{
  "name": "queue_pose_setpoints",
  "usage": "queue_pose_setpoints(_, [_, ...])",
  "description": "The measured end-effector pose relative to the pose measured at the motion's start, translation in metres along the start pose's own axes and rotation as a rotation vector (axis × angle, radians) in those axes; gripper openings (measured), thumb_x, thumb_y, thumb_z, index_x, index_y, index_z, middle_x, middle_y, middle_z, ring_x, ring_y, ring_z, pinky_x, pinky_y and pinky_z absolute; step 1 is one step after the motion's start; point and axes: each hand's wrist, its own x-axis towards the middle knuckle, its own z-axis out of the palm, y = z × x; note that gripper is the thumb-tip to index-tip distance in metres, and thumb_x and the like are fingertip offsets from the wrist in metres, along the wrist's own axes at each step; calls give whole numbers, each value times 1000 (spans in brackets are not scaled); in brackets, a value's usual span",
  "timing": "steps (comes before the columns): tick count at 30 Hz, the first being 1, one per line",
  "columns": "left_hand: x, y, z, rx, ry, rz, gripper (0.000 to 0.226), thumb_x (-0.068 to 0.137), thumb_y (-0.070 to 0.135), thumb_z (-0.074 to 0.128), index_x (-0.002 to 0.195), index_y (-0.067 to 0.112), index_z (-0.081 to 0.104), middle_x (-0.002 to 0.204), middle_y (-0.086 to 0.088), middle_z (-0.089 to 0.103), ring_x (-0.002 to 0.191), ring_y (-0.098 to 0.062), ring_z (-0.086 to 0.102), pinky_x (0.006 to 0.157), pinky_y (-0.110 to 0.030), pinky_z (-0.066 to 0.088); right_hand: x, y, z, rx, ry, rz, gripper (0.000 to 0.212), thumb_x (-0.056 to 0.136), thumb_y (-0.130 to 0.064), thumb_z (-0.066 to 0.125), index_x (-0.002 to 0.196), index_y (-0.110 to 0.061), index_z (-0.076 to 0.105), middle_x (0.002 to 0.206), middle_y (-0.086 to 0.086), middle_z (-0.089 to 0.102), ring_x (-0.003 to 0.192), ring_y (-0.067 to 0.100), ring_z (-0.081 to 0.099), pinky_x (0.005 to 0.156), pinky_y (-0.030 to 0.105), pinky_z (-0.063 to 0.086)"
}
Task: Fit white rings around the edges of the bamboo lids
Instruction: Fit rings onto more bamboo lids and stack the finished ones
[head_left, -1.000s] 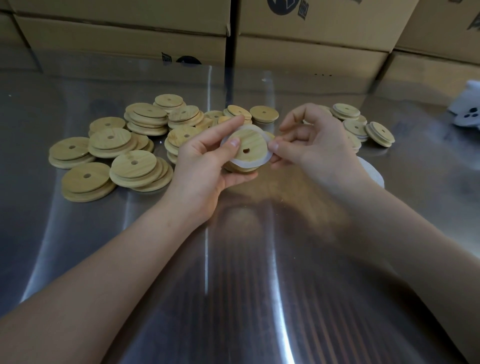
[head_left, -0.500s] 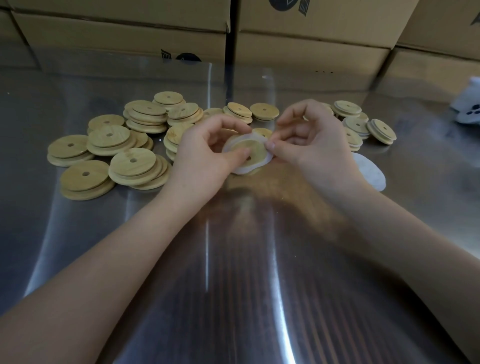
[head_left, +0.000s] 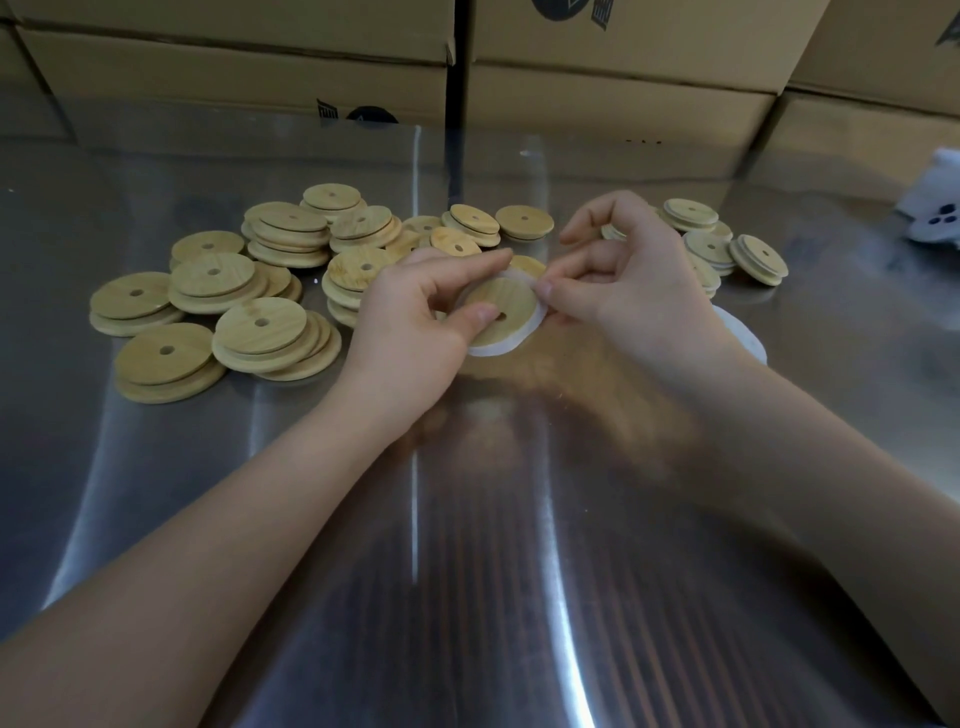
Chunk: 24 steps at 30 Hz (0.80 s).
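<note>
My left hand holds a round bamboo lid with a centre hole, thumb pressed on its face and forefinger over its top edge. A white ring lies around the lid's rim, showing along the bottom and right side. My right hand pinches the ring at the lid's upper right edge with thumb and forefinger. The lid is held just above the metal table, tilted towards me.
Several bamboo lids lie stacked and scattered to the left and behind my hands, and a smaller group of lids sits to the right. White rings lie behind my right wrist. Cardboard boxes line the back. A white object sits far right.
The lid has been lowered from nearly upright to a flatter tilt closer to the table. The white ring now sits further round the rim. Both hands moved down slightly.
</note>
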Motion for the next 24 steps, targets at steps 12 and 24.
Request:
queue_pose_setpoints(12, [-1, -4, 3, -248, -22, -104, 49, 87, -5, 64, 108, 39, 68, 119, 1, 67, 106, -16, 65, 94, -42, 55, 1, -11, -10, -195, -96, -45, 39, 82, 4, 69, 90, -22, 42, 66, 2, 68, 60, 26, 68, 66, 43, 58])
queue_pose_setpoints(24, [-2, -5, 1, -323, -50, -117, 42, 90, -7, 61, 106, 31, 68, 101, 13, 71, 103, -16, 67, 91, -44, 57, -3, 0, 5, -93, 61, -30, 34, 80, 2, 70, 88, -23, 49, 66, -2, 66, 68, 32, 67, 73, 51, 57])
